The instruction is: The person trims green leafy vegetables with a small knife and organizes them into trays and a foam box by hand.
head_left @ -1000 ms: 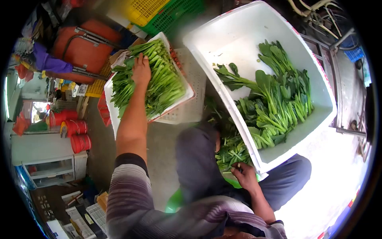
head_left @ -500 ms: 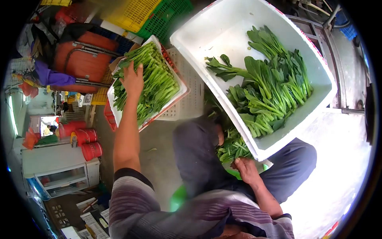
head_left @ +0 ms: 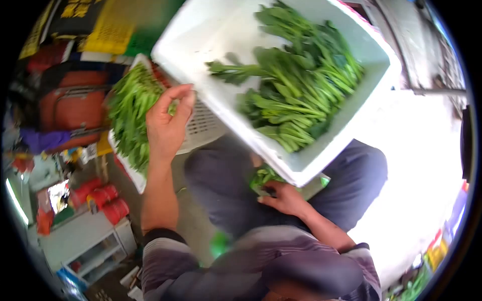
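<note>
My left hand [head_left: 168, 120] is raised between two loads of leafy greens, at the near left rim of a white foam box [head_left: 228, 113]. Its fingers are loosely curved, with nothing visible in them. In the box lies a heap of choy sum [head_left: 306, 80], stalks toward the lower right. Left of that hand, more choy sum [head_left: 133, 108] is piled in a white-lined tray, partly hidden by the hand. My right hand [head_left: 287, 198] is low between my knees, fingers curled beside some greens [head_left: 265, 175] under the box corner; what it grips is too blurred to name.
A white perforated crate [head_left: 203, 123] stands between tray and foam box. Yellow crates [head_left: 113, 25] and a folded red-brown chair [head_left: 75, 108] are at the upper left. Red buckets [head_left: 103, 195] sit on a white cabinet [head_left: 83, 246] at the left.
My left hand has come off the piled greens in the tray and moved right to the foam box's rim. The view has shifted, and my right hand's fingers are turned further left.
</note>
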`<state>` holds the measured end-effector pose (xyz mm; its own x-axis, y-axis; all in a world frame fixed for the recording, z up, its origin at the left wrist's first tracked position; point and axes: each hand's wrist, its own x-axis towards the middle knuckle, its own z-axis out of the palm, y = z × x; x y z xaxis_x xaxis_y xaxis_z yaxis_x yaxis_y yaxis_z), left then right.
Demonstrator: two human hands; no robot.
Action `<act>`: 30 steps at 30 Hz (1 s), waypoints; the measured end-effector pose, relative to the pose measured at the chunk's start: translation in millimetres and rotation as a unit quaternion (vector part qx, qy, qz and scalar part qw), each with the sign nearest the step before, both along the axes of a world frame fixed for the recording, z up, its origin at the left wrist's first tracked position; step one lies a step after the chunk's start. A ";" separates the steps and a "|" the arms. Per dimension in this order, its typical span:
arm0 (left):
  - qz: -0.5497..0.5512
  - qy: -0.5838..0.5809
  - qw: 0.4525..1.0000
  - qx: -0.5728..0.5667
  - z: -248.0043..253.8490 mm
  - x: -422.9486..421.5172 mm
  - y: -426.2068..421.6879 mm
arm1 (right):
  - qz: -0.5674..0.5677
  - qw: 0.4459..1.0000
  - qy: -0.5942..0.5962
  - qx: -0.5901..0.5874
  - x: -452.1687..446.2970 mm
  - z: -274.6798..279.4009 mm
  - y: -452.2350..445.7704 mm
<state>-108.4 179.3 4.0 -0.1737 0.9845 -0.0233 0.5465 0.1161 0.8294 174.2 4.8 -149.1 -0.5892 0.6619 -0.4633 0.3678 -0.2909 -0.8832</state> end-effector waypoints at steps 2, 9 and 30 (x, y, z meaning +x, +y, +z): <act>-0.162 0.026 0.986 -0.021 8.4 39.6 13.5 | 0.008 1.000 0.011 0.000 -2.8 2.0 -1.4; -0.486 0.255 0.835 0.040 -61.6 148.2 59.2 | 0.048 0.998 0.033 0.039 -2.5 0.0 -5.2; -0.456 0.304 0.837 0.008 -64.2 139.5 112.1 | 0.059 0.993 0.077 0.069 -15.2 -7.8 -13.5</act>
<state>31.1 291.4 -60.2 0.6740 0.7140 -0.1895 0.7235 -0.5863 0.3644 159.0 -8.7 -156.9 -0.7236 0.6348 -0.2710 0.2497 -0.1254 -0.9602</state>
